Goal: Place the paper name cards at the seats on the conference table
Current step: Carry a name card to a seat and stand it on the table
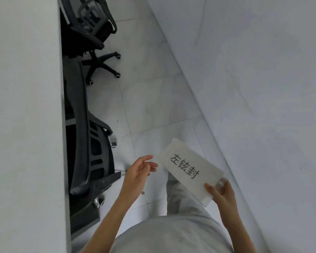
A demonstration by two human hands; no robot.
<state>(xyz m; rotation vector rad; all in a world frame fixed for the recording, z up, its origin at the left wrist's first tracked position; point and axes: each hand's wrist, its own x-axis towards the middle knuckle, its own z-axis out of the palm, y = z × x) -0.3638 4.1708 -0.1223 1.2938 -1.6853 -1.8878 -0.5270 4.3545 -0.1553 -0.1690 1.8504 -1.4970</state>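
Pinching the name card [188, 169], right hand [222, 193]; left hand [140, 170] relaxed beside.

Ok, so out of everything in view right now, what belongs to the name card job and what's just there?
Part of the job:
- name card, gripped by the right hand
- left hand, open, just short of the card
- table, bare here
- near chair and far chair, tucked in at its edge

Just there:
- tiled floor
- wall

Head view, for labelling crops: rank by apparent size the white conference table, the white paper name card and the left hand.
1. White conference table
2. White paper name card
3. Left hand, though it looks nearly card-sized.
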